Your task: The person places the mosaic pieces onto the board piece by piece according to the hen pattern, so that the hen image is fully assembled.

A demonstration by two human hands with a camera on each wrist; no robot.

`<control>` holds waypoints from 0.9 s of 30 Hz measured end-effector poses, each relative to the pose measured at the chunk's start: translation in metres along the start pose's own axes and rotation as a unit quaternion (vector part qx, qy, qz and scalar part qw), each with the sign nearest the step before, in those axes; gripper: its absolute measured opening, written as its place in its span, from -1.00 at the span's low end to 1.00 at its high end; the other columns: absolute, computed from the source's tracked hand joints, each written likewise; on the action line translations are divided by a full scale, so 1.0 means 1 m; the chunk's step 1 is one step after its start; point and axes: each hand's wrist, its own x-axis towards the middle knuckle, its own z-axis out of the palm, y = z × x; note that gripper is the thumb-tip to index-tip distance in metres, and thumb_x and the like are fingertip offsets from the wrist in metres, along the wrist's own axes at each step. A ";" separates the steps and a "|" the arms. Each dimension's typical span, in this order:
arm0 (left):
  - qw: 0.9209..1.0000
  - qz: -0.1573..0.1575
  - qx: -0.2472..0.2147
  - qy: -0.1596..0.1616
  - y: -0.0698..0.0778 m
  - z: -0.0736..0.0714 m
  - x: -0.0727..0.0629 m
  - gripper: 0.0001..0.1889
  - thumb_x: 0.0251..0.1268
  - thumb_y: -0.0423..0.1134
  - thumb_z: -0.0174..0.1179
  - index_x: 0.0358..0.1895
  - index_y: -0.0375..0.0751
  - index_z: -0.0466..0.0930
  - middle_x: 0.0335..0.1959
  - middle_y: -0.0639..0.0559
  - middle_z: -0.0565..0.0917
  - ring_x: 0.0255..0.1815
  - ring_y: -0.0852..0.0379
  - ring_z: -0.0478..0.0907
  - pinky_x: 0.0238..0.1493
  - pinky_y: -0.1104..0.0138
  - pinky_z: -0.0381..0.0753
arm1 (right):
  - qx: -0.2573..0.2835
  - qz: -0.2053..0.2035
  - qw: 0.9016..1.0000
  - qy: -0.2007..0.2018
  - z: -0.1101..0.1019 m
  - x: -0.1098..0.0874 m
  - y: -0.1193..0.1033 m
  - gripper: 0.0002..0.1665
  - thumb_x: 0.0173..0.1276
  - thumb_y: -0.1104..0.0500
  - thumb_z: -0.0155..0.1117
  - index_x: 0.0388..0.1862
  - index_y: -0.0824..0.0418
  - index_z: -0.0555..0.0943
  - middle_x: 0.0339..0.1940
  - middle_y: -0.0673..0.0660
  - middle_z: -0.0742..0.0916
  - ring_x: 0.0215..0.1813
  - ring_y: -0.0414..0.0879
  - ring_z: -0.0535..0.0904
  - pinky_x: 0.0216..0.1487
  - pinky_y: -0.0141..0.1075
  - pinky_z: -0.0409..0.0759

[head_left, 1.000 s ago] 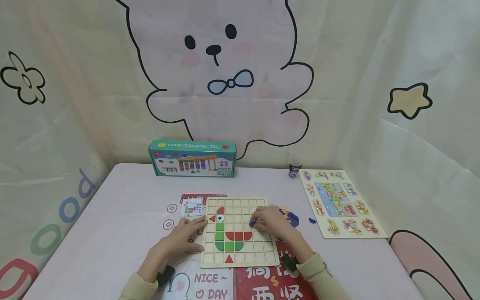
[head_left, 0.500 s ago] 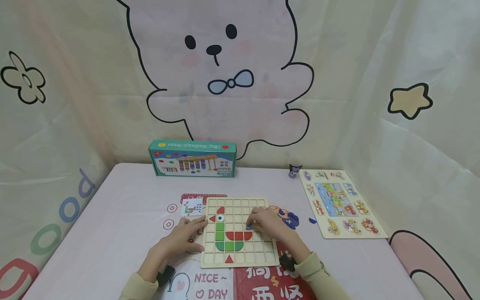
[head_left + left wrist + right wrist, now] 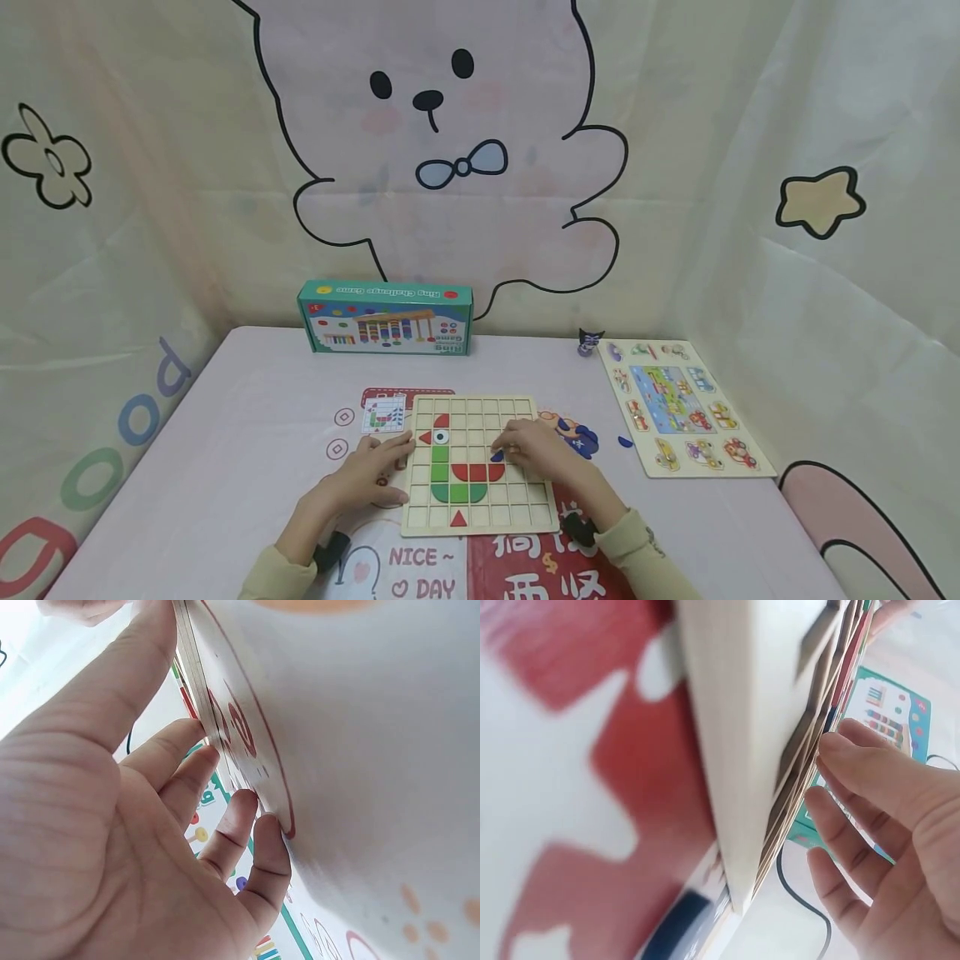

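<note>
A wooden grid board (image 3: 517, 517) lies in the middle of the table, with red and green tiles forming a bird-like figure and a round eye tile (image 3: 441, 436). My right hand (image 3: 536, 450) is over the board's right half, pinching a small blue tile (image 3: 497, 456) between thumb and fingertips. That tile is down at a cell just above the red row (image 3: 477, 472); the right wrist view shows the fingertips right at the grid's surface. My left hand (image 3: 367, 471) rests along the board's left edge, fingers spread and loosely bent, fingertips touching the side (image 3: 196, 675).
A small pattern card (image 3: 384, 414) lies at the board's upper left. Loose blue tiles (image 3: 581, 437) sit right of the board, and one blue tile (image 3: 625, 442) lies farther right. Behind are a green game box (image 3: 386, 321), a small figurine (image 3: 588, 342) and a picture puzzle board (image 3: 705, 454).
My right hand has shifted slightly left and toward me, bringing the blue tile down to the cell above the red row. The left hand has stayed at the board's edge.
</note>
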 end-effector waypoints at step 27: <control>1.000 0.022 0.001 -0.003 -0.002 0.000 0.000 -0.19 -0.09 0.01 0.38 0.34 -0.01 0.31 0.44 0.11 0.18 -0.06 0.12 0.17 -0.17 0.21 0.30 | 0.009 0.079 0.996 0.033 -0.011 -0.049 0.022 -0.86 0.17 0.18 0.32 -0.28 0.13 0.71 -0.38 -0.04 0.61 -0.43 -0.30 0.36 -0.41 -0.42 0.37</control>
